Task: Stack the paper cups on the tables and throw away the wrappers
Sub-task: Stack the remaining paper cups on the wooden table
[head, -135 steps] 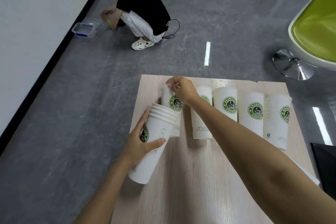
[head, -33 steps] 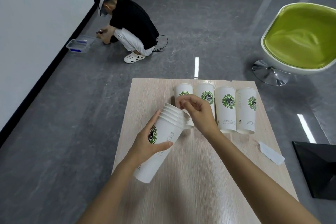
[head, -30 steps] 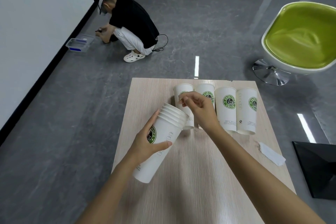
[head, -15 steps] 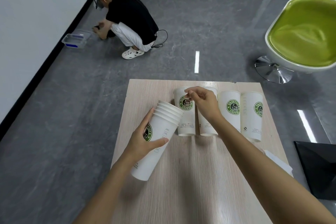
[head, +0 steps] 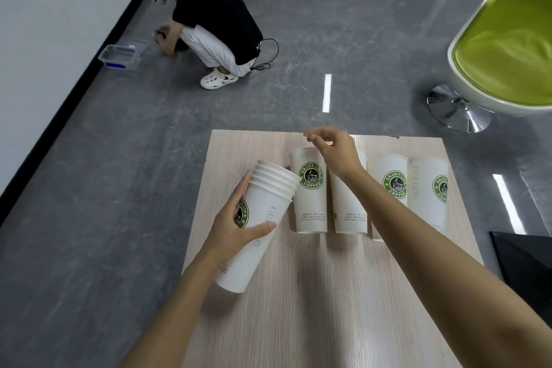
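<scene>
I'd take the cup (head: 310, 191) at 1 o'clock of the stack (head: 263, 212) by its rim, lift it clear of the row on the bench (head: 298, 308) and seat it base first. My left hand (head: 236, 227) wraps the tilted stack; my right hand (head: 337, 149) hovers over that cup's rim, fingers (head: 312, 137) drawn nearly together, and whether they pinch anything I cannot tell.

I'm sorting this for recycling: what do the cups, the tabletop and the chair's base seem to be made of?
Cups: apparently paper, matte white with a printed green logo; thin rolled rims show on the stack that the left hand holds.
Tabletop: pale wood-grain surface, fine straight lines, faint sheen; laminate or real wood, cannot tell.
Chair base: polished metal, by its mirror-like reflections.
</scene>
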### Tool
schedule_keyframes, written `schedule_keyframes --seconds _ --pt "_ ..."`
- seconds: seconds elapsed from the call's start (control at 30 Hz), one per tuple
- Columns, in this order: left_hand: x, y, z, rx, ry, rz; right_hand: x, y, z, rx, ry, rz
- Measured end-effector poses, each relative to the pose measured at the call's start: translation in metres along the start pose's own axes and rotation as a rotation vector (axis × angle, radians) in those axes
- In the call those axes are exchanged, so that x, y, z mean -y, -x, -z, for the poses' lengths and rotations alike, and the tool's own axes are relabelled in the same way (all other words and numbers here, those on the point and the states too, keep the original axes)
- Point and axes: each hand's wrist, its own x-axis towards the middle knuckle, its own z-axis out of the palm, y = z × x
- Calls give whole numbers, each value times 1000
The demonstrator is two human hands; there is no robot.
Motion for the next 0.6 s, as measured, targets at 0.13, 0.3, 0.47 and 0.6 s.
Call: schedule_keyframes --seconds 0.13,0.3,0.47,0.6 --pt "3 -3 0 -1 13 2 -7 -11 -8 57 53 -30" --pt "4 -6 -1 -2 21 8 -12 -16 -18 124 113 -49" --pt "5 -7 1 -3 18 10 -11 -14 -24 164 145 -39" --pt "6 -7 3 -6 22 11 -15 -10 -29 202 189 -33"
